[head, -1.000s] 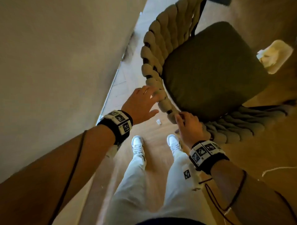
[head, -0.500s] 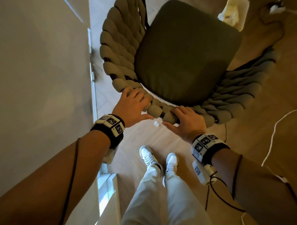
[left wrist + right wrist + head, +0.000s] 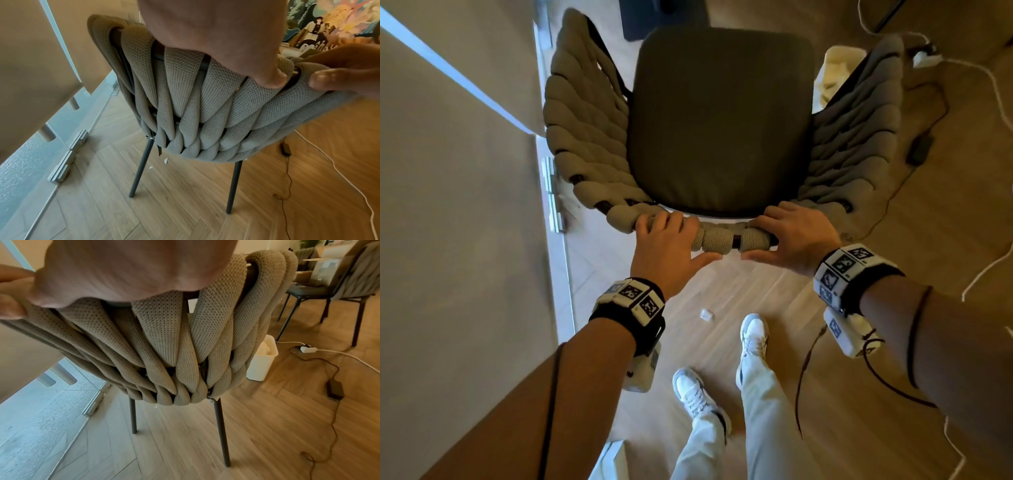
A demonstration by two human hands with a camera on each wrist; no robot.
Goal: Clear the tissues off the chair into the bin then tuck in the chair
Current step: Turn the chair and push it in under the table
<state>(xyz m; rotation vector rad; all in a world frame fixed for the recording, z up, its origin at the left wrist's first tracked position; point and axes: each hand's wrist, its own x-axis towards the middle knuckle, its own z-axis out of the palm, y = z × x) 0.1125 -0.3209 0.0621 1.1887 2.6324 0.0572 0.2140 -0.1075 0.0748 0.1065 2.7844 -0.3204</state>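
**Two hands clamp the top rail of the woven chair**

Both hands sit on the back of the chair (image 3: 719, 116), seen from above with its dark seat cushion bare. The left hand (image 3: 667, 246) lies at 7 o'clock of the seat, fingers curled over the padded top rail and thumb stretched out under it toward 3 o'clock. The right hand (image 3: 791, 236) lies at 5 o'clock of the seat, fingers wrapped over the same rail, thumb reaching toward 9 o'clock; the two thumb tips are near each other but apart. In the left wrist view the left palm presses on the knitted straps, with the right thumb touching the weave at 3 o'clock.

The bin (image 3: 262, 360), white and holding pale crumpled tissues (image 3: 265, 348), stands on the floor just beside the chair's right flank, at 1 o'clock of the seat in the head view, partly hidden behind the woven arm.

A small white scrap (image 3: 705, 314) lies on the wooden floor (image 3: 774, 301) at 6 o'clock of the chair, between the rail and the person's white shoes (image 3: 755, 334). At 9 o'clock a pale wall panel (image 3: 458, 192) runs close along the chair's left side. At 3 o'clock a white cable (image 3: 993, 89), a black power brick (image 3: 336, 389) and a second chair (image 3: 337, 280) stand well apart.
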